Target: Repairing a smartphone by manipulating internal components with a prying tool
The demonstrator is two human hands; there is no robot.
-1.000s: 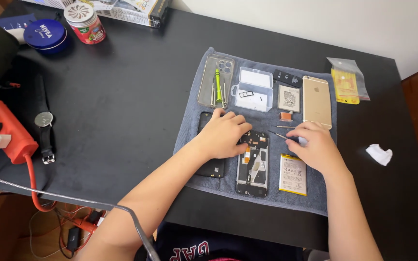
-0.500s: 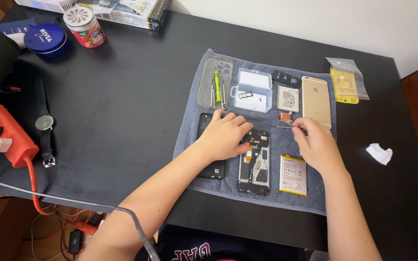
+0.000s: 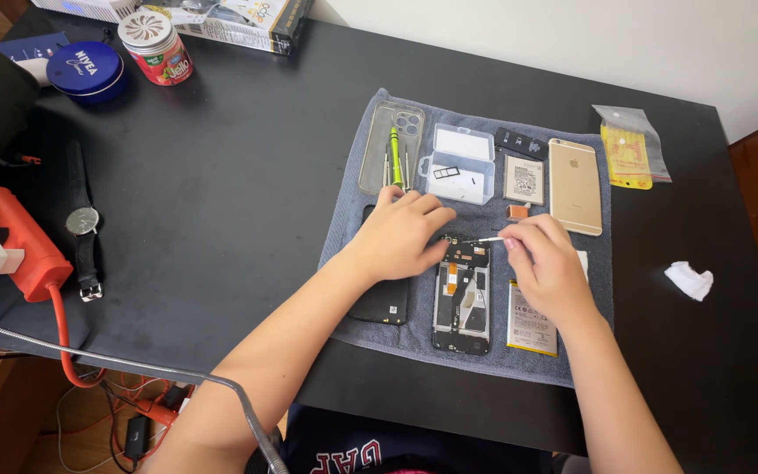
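On a grey towel (image 3: 353,219) lies an opened black phone body (image 3: 462,303) with its insides showing. My left hand (image 3: 405,233) rests on the phone's upper left edge and on a dark panel (image 3: 383,303) beside it, fingers curled. My right hand (image 3: 546,263) pinches a thin metal tool (image 3: 484,240) whose tip points left at the top of the open phone. A flat battery (image 3: 530,320) lies just under my right wrist.
On the towel's far side lie a clear phone case (image 3: 390,145), a green screwdriver (image 3: 395,160), a small clear parts box (image 3: 461,162), a gold phone (image 3: 575,184) and small parts. A wristwatch (image 3: 82,224), a blue tin (image 3: 88,70), a jar (image 3: 155,44) and an orange tool (image 3: 24,246) are at left. White crumpled paper (image 3: 689,279) is at right.
My right hand has moved left and up toward the top of the open phone, bringing the thin tool to it. My left hand has stayed on the phone.
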